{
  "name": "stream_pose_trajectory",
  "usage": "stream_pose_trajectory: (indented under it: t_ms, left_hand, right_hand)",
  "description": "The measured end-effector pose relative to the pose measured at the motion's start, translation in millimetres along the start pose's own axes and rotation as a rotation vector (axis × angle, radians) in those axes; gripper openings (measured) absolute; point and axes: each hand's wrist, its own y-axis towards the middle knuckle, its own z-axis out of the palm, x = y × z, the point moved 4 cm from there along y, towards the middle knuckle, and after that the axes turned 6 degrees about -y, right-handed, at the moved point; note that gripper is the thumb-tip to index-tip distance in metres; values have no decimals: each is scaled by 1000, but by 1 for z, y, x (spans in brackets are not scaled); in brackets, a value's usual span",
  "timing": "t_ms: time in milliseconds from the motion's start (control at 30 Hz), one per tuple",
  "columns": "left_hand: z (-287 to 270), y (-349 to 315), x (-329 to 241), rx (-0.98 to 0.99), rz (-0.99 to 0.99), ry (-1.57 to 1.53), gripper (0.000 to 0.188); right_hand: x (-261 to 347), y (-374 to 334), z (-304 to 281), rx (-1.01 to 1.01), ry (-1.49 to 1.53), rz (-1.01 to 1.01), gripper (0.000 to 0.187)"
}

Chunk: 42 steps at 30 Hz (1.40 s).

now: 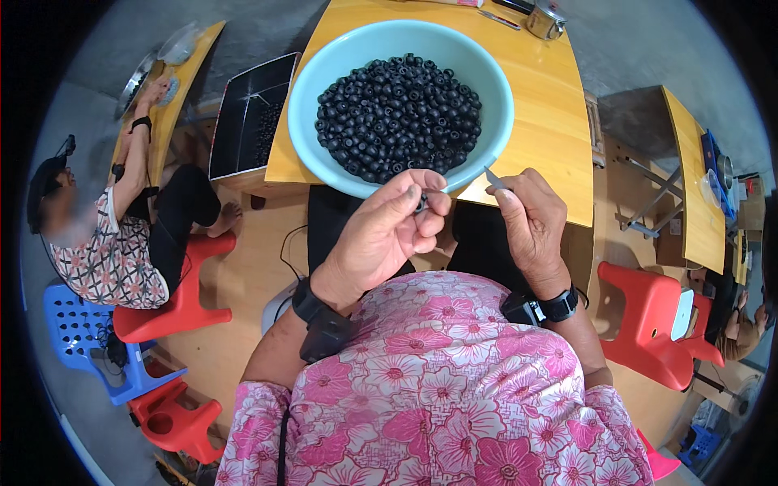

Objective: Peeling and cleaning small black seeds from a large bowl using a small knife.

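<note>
My left hand (374, 231) is closed, pinching a small black ring-shaped piece (421, 203) between thumb and fingers. Held in my right hand (531, 227) is a small knife (493, 178); its short grey blade points up and left, and the fist hides the handle. Both hands are at the near rim of a light-blue plastic basin (305, 138), the blade apart from the piece. A heap of similar black rounded pieces with holes (397, 117) lies in the basin.
The basin stands on a yellow wooden table (543, 105) with a metal mug (547, 20) at its far right. Left of it sits a black tray (251, 117) with small dark pieces. A co-worker (113, 219) sits further left; a red stool (648, 328) stands at right.
</note>
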Motion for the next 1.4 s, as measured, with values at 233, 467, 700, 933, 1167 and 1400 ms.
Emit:
stream_pose_trajectory:
  t_ms: [233, 467, 700, 933, 1167, 1400]
  left_hand:
    - [-2, 13, -59, -235, 98, 514, 15]
    - [-13, 54, -81, -233, 496, 1927, 23]
    - [-34, 78, -78, -298, 244, 1991, 24]
    - [-41, 85, -77, -289, 217, 1984, 22]
    - [-43, 86, -75, -299, 199, 1980, 17]
    - [-48, 87, -75, -304, 231, 1963, 14]
  right_hand:
    - [-8, 14, -2, 12, 17, 23, 12]
    - [-5, 34, -2, -18, 64, 4, 12]
    - [-10, 41, -4, -2, 14, 10, 12]
    - [-11, 45, 1, 18, 40, 32, 12]
    - [-8, 49, 7, 38, 64, 26, 11]
    - [-6, 55, 16, 53, 64, 22, 14]
